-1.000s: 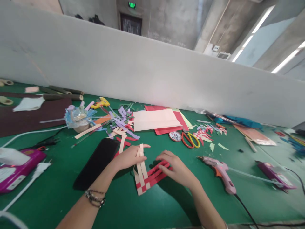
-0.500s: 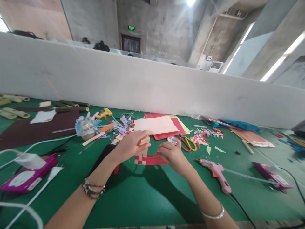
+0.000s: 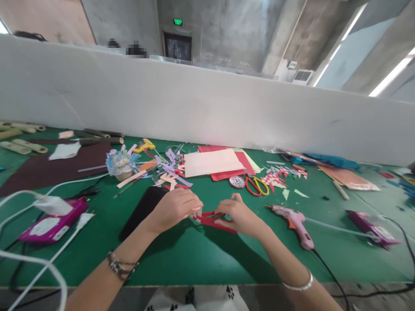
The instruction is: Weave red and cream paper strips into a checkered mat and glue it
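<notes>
Between my hands is a small piece of woven paper strips [image 3: 216, 222], red with a pale checked end. My left hand [image 3: 177, 208] is closed over that pale end, its fingertips pinched on the strips and hiding part of the weave. My right hand [image 3: 238, 214] has its thumb and fingers curled round the loose red strips, which spread apart and look lifted a little off the table. A dark flat object [image 3: 142, 211] lies partly under my left forearm. Beyond my right hand sit a round case of colourful pins or beads [image 3: 237, 182] and red-and-yellow-handled scissors [image 3: 257, 185].
A pale paper sheet [image 3: 212, 163] lies on red sheets at the back, near a white partition [image 3: 207, 103]. Paper scraps [image 3: 170, 166] are strewn left of it. A pink glue gun [image 3: 295, 222] rests at right, its cord trailing. Purple power strips [image 3: 58, 224] stand at left and right.
My left hand has come down onto the woven end, where pale strips stood raised before. The woven piece has shifted and tilted. My right hand no longer covers part of the round case.
</notes>
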`<state>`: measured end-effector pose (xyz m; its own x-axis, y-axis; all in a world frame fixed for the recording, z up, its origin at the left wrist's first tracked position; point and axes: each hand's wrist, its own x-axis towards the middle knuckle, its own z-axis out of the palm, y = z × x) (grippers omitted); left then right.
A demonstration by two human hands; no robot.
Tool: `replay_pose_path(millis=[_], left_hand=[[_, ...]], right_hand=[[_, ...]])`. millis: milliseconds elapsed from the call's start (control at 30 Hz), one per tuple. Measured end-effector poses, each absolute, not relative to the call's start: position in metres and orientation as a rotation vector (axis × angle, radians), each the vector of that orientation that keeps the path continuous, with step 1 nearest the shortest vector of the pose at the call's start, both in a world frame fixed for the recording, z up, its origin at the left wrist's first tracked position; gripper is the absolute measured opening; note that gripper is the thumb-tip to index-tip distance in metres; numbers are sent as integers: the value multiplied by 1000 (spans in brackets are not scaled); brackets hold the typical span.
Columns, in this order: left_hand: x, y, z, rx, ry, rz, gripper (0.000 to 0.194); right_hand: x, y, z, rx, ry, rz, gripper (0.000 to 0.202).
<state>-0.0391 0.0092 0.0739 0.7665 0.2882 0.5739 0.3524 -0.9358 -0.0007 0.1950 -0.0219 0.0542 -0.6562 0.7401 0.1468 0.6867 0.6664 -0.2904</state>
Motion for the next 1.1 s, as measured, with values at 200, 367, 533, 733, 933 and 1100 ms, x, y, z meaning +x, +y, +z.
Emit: replay_pose_path(millis=[200,367,533,733,933,1100], left_hand=[[-32,24,78,-2719,-533,-1101,19],[-31,33,77,-2549,-520,-1182,17],[-45,16,42,-2664,-535,-836,26],[-69,-17,5,-3031,-560,-414,33],[-65,-24,13,-3235,-698,-421,55],[-41,-7,21,-3082,-1067,-458,41]], right_hand=[[192,-8,64,-1157,-2632,-4,26],[194,11,79,-1218,-2421,-577,24],[186,-4,45,-1165,-2461,-728,18],[181,-37,8,-1192,-2681,-214,21],[190,-38,19,-1403,-2574,22,16],[192,-29,14,-1516,-2645,159,27]])
